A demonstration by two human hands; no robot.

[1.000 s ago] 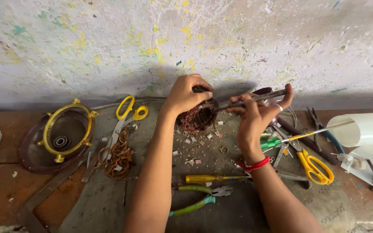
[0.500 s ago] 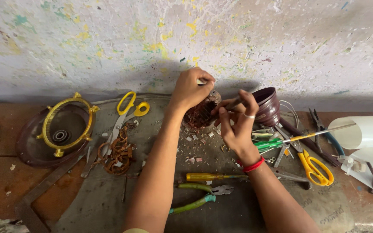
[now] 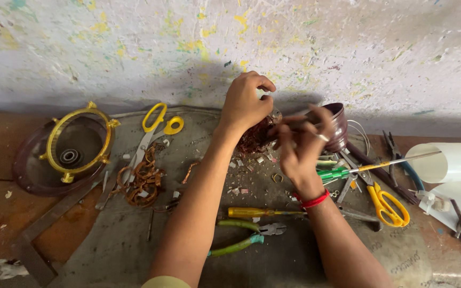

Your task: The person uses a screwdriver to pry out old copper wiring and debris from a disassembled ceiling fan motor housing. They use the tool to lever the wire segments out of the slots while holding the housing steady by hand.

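Copper wire scraps (image 3: pixel 144 184) and yellow scissors (image 3: pixel 153 130) are seen at left; a wound coil (image 3: pixel 256 136) is clamped in the left hand (image 3: pixel 245 104) above the bench while the right hand (image 3: pixel 300 146), fingers closed on a thin tool, works at it. Fingers could be jabbed should the tool slip.

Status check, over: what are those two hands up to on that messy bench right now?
Left hand gripping a copper-wound coil. Right hand working a thin tool at it; grip blurred. Wire scraps, scissors, pliers lie around; nothing blocking.
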